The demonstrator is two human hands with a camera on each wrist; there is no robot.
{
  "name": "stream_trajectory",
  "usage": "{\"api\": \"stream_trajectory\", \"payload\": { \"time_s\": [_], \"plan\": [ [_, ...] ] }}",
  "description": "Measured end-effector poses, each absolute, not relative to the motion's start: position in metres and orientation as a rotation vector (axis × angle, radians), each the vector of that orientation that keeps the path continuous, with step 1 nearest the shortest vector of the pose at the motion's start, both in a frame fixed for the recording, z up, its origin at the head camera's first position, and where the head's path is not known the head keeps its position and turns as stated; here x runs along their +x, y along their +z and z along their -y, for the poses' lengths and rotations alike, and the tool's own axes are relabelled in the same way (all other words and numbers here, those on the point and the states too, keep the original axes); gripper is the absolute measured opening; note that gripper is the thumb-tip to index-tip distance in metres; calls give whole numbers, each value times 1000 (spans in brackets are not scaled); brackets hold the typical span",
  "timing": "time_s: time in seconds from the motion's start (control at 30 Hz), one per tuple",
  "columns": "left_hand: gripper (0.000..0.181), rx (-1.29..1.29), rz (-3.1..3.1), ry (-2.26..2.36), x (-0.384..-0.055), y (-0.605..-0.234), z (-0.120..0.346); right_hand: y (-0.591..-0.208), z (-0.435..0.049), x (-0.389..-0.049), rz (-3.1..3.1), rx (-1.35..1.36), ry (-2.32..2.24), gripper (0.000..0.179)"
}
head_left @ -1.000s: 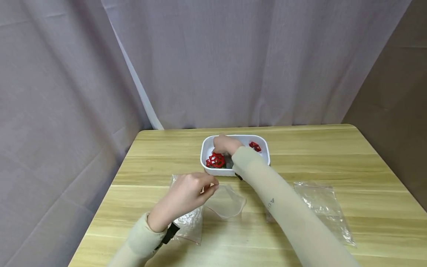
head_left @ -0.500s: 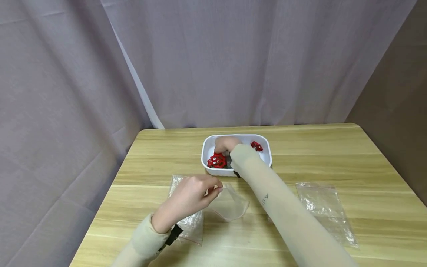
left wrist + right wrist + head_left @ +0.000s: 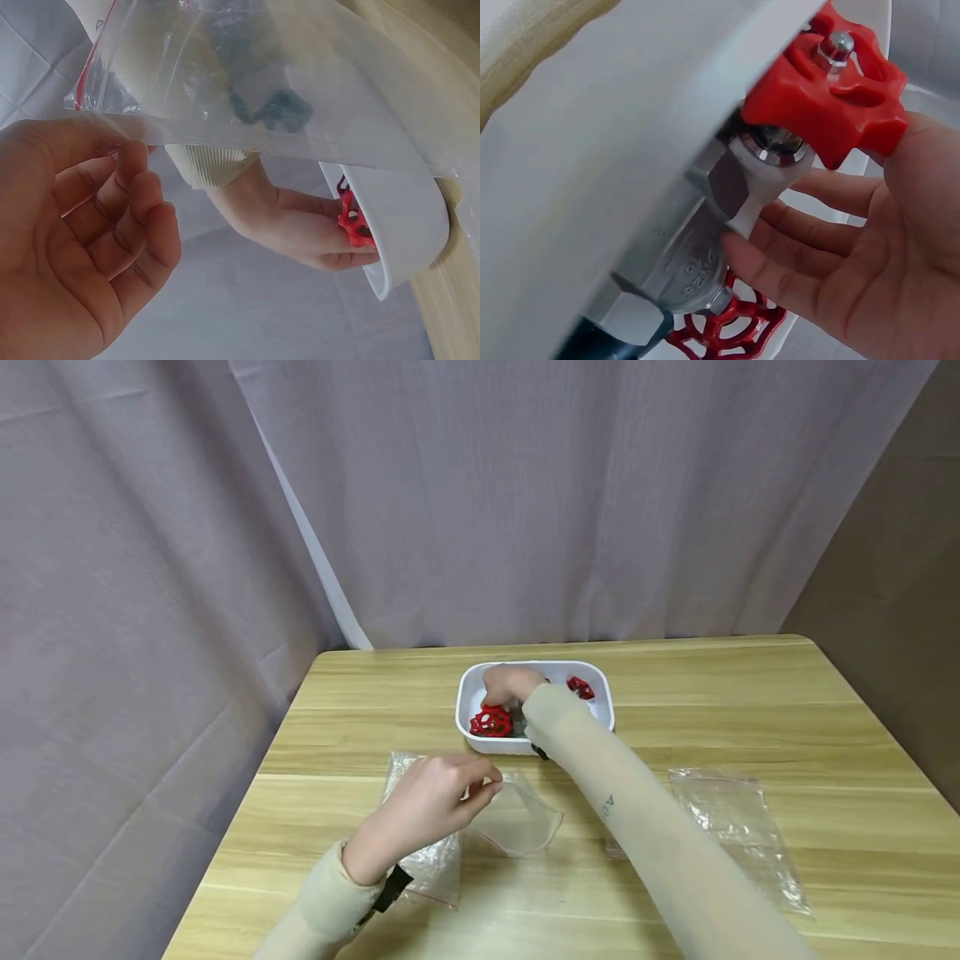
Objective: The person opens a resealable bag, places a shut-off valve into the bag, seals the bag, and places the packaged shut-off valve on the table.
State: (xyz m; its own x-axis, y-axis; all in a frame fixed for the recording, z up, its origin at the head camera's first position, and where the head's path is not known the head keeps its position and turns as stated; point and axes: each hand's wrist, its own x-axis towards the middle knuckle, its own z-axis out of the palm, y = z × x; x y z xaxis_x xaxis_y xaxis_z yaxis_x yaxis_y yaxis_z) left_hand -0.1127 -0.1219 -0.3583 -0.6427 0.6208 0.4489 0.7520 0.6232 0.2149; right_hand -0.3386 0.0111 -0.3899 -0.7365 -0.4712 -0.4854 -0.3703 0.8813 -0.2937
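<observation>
My left hand (image 3: 431, 793) pinches the edge of a clear zip bag (image 3: 517, 827) between thumb and fingertips. The bag hangs open-mouthed in front of the white tray (image 3: 495, 747). Inside the tray, my right hand (image 3: 510, 683) grips a metal valve with a red handwheel (image 3: 832, 90); the thumb lies at the wheel, fingers curled round the body. Beneath it, in the right wrist view, sits a second valve, its grey body (image 3: 690, 262) bearing raised lettering and its red handwheel (image 3: 731, 326) low. Another red-wheeled valve (image 3: 581, 687) lies at the tray's right end.
A flat clear bag (image 3: 435, 872) lies partly under the left hand, and another (image 3: 738, 839) lies to the right. The right sleeve (image 3: 637, 818) crosses over a further bag edge (image 3: 616, 848). Behind the wooden table (image 3: 375, 693) hangs a grey curtain (image 3: 487, 527).
The left hand and its bag have shifted slightly right in the head view. The right hand stays in the tray, working at the valves there with only small movement.
</observation>
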Motion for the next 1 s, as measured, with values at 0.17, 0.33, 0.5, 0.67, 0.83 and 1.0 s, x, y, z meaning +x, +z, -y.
{"api": "stream_trajectory", "payload": {
  "time_s": [0.17, 0.33, 0.5, 0.67, 0.83, 1.0],
  "plan": [
    [4, -1096, 2527, -547, -113, -358, 122, -385, -12, -333, -2533, -616, -286, 19],
    [5, -1106, 2546, -566, -114, -359, 119, -386, -15, -336, -2496, -546, -282, 11],
    [5, -1122, 2549, -561, -114, -363, 116, -392, -15, -339, -2483, -484, -260, 6],
    [5, -1117, 2535, -538, -115, -363, 118, -396, -17, -337, -2538, -534, -292, 9],
    [4, -1105, 2543, -521, -115, -361, 120, -394, -17, -335, -2619, -631, -339, 13],
    [4, -1104, 2542, -525, -116, -359, 122, -390, -13, -335, -2749, -717, -395, 21]
  ]
}}
